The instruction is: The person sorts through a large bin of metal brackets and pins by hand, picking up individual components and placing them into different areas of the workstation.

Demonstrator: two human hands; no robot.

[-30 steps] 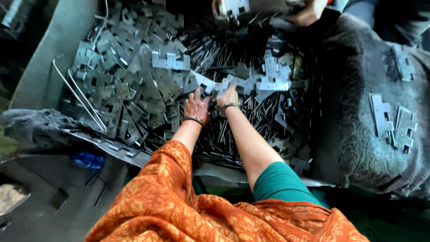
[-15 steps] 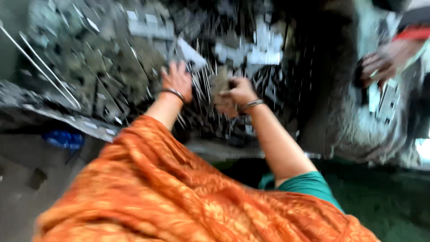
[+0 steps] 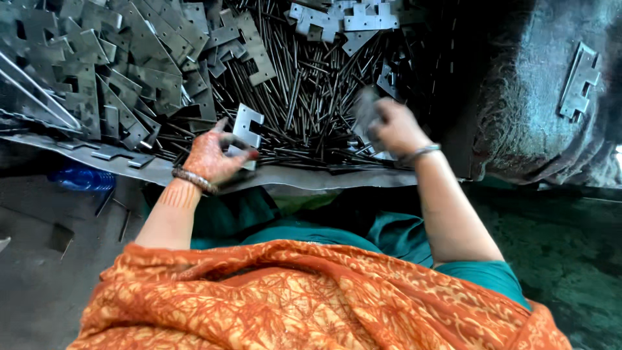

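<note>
We are looking straight down over an orange patterned shawl [image 3: 291, 298] and teal clothing [image 3: 389, 233] at a heap of metal parts. Our left hand [image 3: 210, 159], bangle at the wrist, has its grip closed on a small notched metal plate [image 3: 246, 125], fingers and thumb pinching its lower part so it stands tilted up just above the near edge of the pile. Our right hand [image 3: 392, 126] is blurred; the fingers curl in around something pale and grey, a blurred metal piece [image 3: 366, 107], but we cannot tell exactly what it is or how firmly the grip has it. Both hands sit at the near edge of the heap, well apart from each other.

Between and beyond the hands lies a dense bed of thin dark metal pins [image 3: 304, 84], crossing in all directions. To the left, a big jumble of flat notched plates [image 3: 116, 65] overlaps the pins, and a lighter cluster of the same plates [image 3: 343, 19] sits at the top. All of it rests on a grey metal sheet [image 3: 311, 178] whose near edge runs just below the hands. On the right, a dark cloth-covered mound [image 3: 538, 116] carries a couple of plates [image 3: 580, 81]. Down at the left, below the sheet, a blue bottle [image 3: 81, 178] lies on the floor [image 3: 39, 259].
</note>
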